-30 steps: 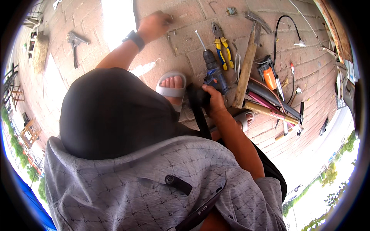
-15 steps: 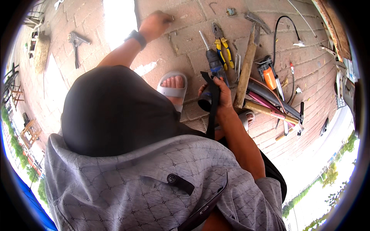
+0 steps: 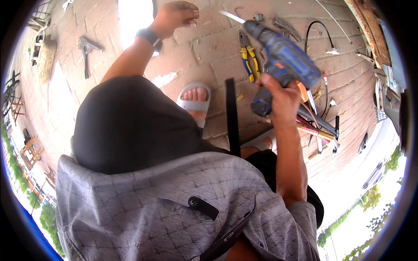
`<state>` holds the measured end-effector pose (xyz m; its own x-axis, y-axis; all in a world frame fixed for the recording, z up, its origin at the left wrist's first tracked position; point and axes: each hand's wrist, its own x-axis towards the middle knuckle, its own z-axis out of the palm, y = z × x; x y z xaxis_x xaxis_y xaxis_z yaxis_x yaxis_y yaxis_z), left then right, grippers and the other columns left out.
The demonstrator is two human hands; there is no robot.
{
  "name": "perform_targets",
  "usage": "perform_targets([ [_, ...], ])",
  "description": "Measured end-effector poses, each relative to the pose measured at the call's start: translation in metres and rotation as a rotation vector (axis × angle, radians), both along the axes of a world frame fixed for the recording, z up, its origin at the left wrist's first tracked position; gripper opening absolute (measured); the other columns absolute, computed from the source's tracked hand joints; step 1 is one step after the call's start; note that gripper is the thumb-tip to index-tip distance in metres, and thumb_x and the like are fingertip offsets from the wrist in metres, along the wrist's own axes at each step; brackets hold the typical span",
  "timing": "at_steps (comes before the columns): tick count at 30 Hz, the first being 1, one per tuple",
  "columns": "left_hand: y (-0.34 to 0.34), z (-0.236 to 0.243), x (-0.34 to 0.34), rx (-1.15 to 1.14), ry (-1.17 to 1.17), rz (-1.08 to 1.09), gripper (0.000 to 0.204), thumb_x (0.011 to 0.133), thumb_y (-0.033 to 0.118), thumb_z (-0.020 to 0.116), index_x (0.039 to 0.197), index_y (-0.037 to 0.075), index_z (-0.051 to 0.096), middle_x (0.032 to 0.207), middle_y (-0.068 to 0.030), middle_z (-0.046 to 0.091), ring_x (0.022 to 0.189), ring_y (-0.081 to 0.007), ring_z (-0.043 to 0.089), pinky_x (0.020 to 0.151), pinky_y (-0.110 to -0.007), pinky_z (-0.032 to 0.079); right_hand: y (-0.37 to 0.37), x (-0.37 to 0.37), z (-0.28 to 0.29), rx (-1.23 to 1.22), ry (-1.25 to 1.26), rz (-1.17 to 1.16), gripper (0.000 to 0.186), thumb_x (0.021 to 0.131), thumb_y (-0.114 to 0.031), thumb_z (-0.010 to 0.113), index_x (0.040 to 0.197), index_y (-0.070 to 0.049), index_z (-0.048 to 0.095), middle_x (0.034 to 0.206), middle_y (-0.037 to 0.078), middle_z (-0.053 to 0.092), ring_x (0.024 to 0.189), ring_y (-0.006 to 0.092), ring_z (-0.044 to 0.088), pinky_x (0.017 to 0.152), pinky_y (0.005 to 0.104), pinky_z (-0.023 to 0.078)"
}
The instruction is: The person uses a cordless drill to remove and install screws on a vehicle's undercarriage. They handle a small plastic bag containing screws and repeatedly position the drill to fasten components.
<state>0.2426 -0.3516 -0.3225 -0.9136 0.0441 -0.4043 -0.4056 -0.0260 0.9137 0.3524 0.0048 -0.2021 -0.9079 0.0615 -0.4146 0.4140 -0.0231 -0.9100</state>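
Drill [image 3: 289, 56], blue and black, hangs above the brick paving [image 3: 207, 54] in my right hand [image 3: 285, 98], fingers wrapped around its handle, long bit [image 3: 232, 16] pointing to the upper left. My left hand [image 3: 176, 18] hovers with fingers bent; whether they pinch something small, I cannot tell. Yellow-and-blue pliers [image 3: 247, 48] lie on the paving, and a hammer [image 3: 286, 27] shows partly behind the drill, its handle mostly hidden.
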Motion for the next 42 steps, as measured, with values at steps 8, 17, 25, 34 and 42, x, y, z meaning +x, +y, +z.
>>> perform_targets([
  [8,0.032,0.043,-0.012,0.718,-0.051,-0.155,0.037,0.102,0.011,0.064,0.136,-0.004,0.060,0.110,-0.0078,0.072,0.086,-0.0114,0.066,0.082,-0.026,0.057,0.022,-0.025,0.089,-0.182,0.301,0.061,0.053,0.083,-0.007,0.078,0.131,0.005,0.059,0.096,0.016,0.070,0.083,0.0256,0.068,0.078,0.0385,0.056],
  [17,0.067,0.064,-0.010,1.000,-0.102,-0.248,0.018,0.105,0.017,0.063,0.114,0.002,0.062,0.099,-0.0016,0.059,0.077,-0.0077,0.046,0.070,-0.023,0.045,0.013,0.018,0.081,-0.032,0.149,0.014,0.045,0.080,-0.003,0.079,0.122,0.001,0.063,0.101,0.015,0.070,0.076,0.0250,0.068,0.070,0.0380,0.057],
  [25,0.072,0.062,-0.009,0.979,-0.106,-0.320,0.020,0.105,0.018,0.063,0.117,0.002,0.063,0.097,-0.0008,0.058,0.073,-0.0074,0.042,0.068,-0.023,0.041,0.020,0.031,0.067,0.133,0.124,0.102,0.037,0.081,-0.004,0.080,0.115,0.000,0.067,0.090,0.009,0.068,0.075,0.0208,0.068,0.067,0.0350,0.055],
  [34,0.073,0.057,-0.008,0.910,-0.120,-0.299,0.023,0.103,0.017,0.065,0.119,0.000,0.064,0.090,-0.0008,0.061,0.072,-0.0079,0.044,0.067,-0.023,0.041,0.024,0.035,0.060,0.172,0.085,0.154,0.034,0.081,-0.005,0.078,0.114,0.000,0.067,0.090,0.009,0.068,0.074,0.0200,0.068,0.069,0.0348,0.056],
  [42,0.065,0.068,-0.011,0.537,-0.138,-0.341,0.022,0.100,0.011,0.068,0.116,-0.005,0.070,0.088,-0.0046,0.066,0.069,-0.0070,0.050,0.062,-0.024,0.043,0.028,0.032,0.067,0.514,0.344,0.395,0.028,0.083,-0.011,0.085,0.105,-0.001,0.070,0.091,0.006,0.070,0.075,0.0145,0.066,0.069,0.0314,0.054],
])
